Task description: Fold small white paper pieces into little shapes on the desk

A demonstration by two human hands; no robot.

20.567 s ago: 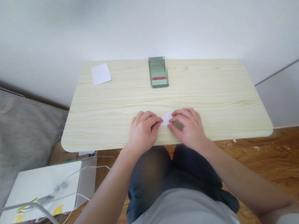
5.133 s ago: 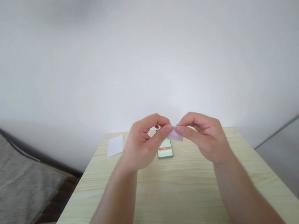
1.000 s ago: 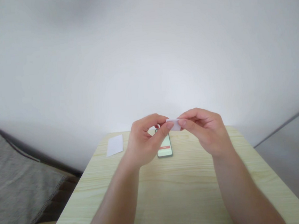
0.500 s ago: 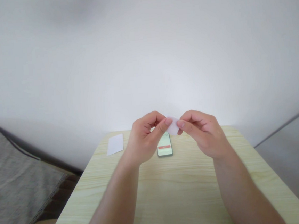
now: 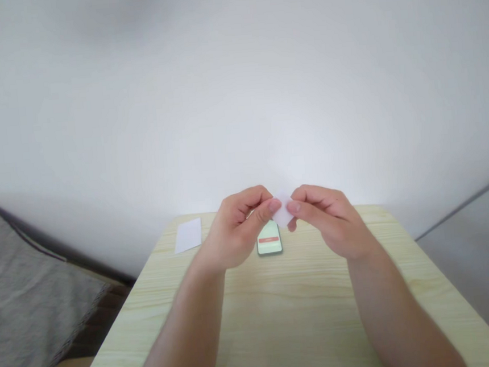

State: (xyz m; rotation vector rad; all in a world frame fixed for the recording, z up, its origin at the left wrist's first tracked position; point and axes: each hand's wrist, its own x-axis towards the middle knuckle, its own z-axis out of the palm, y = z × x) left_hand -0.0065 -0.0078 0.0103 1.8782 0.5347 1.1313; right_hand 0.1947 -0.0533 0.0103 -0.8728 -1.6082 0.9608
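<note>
White paper piece (image 5: pixel 283 215), small, raised above the counter (image 5: pixel 294 316) and pinched from both sides: the left grip (image 5: pixel 240 229) closes thumb and fingers on its left portion, the right grip (image 5: pixel 332 217) likewise on its right. Beyond them, a phone (image 5: pixel 269 246) lies on the wood-grained surface, its upper part obscured, a red bar crossing the pale screen. Farther left, a white sheet (image 5: pixel 188 235) lies near the rear edge. Outermost: grey fabric (image 5: pixel 19 300), left; pale wall (image 5: pixel 236 93), behind.
</note>
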